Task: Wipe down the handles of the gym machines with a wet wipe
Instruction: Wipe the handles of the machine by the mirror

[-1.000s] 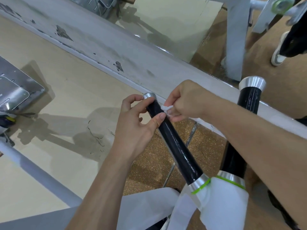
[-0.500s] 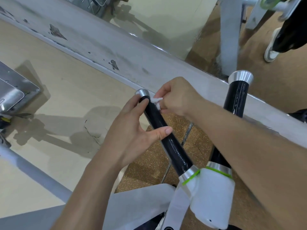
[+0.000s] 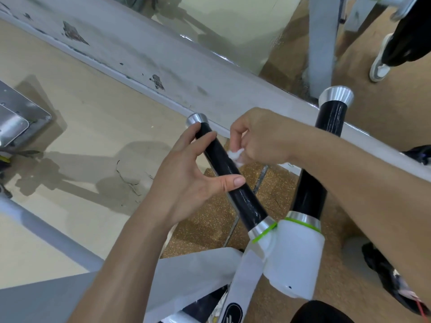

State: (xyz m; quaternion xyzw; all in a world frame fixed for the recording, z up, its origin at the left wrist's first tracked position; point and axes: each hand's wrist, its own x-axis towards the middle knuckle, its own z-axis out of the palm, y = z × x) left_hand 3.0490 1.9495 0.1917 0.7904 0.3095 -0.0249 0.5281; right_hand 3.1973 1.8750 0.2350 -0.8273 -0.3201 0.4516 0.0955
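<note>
Gym floor (image 3: 81, 127) | right hand (image 3: 263, 138) pinches wipe (image 3: 236, 155) against handle (image 3: 224, 164) | left hand (image 3: 186, 173) cradles handle loosely | logo unreadable

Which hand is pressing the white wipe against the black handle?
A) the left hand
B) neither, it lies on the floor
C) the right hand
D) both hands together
C: the right hand pinches the white wipe against the black handle, while the left hand only steadies the handle.

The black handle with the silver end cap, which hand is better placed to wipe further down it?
Right. The right hand pinches the white wet wipe against the black handle. The left hand only steadies it, fingers open.
</note>
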